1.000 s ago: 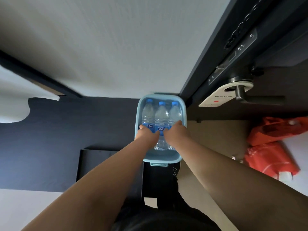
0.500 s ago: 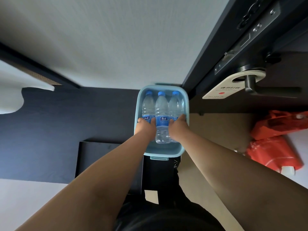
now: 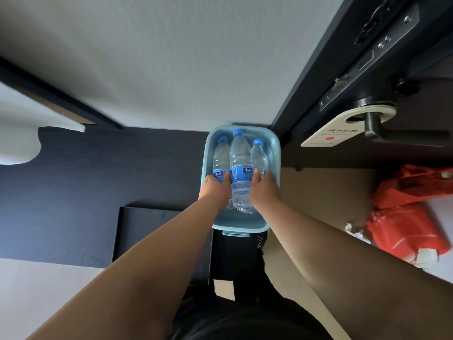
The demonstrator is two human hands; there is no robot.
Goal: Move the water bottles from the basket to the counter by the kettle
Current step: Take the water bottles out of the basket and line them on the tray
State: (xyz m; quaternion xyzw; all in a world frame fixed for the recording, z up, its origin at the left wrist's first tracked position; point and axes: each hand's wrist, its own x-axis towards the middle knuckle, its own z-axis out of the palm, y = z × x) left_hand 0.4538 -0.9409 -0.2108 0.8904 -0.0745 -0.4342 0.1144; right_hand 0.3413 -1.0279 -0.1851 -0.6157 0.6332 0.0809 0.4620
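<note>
A light blue plastic basket (image 3: 275,153) sits on the floor below me, against the white wall. Three clear water bottles with blue caps and blue labels are in it. The middle bottle (image 3: 240,165) is raised above the other two, pressed between my left hand (image 3: 215,187) and my right hand (image 3: 263,190). The left bottle (image 3: 220,158) lies under my left fingers and the right bottle (image 3: 258,155) beside my right fingers. No kettle or counter is in view.
A dark door with a lever handle (image 3: 402,133) and a hanging door sign (image 3: 340,133) stands right of the basket. Red plastic bags (image 3: 404,217) lie on the floor at right. A black flat panel (image 3: 159,236) lies left of my legs.
Both hands have closed in on the middle bottle, and it has risen above the two bottles beside it. The view has tilted slightly, so the basket sits higher in frame.
</note>
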